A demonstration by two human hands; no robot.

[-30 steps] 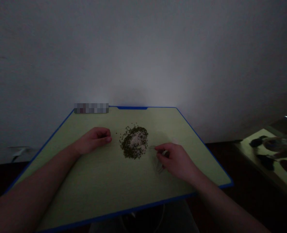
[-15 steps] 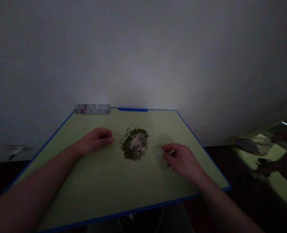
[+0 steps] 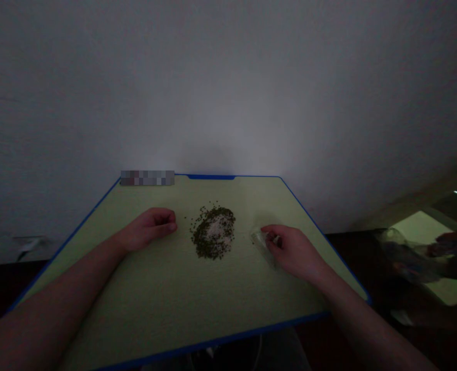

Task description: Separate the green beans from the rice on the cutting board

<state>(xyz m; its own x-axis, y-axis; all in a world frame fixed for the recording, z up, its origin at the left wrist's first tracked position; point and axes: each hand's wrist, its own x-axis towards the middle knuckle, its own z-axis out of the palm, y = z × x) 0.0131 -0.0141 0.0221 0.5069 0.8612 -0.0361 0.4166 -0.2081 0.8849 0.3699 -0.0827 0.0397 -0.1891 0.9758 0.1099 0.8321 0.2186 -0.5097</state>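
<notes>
A small heap of dark green beans mixed with pale grains (image 3: 214,231) lies in the middle of a light green table with a blue rim (image 3: 182,299). My left hand (image 3: 151,224) rests on the table just left of the heap, its fingers curled in with nothing visible in them. To the right of the heap, my right hand (image 3: 292,250) is closed on a thin clear plastic bag (image 3: 263,242), pressing it against the table. The room is dim.
A plain wall stands right behind the table. At the far right, a second green table (image 3: 425,226) shows another person's hand (image 3: 450,247) and blurred dark things. Dark floor lies between the two tables.
My right hand has slid to the right, away from the heap, taking the clear bag with it. The left hand has stayed put. The other person's things at the right have shifted.
</notes>
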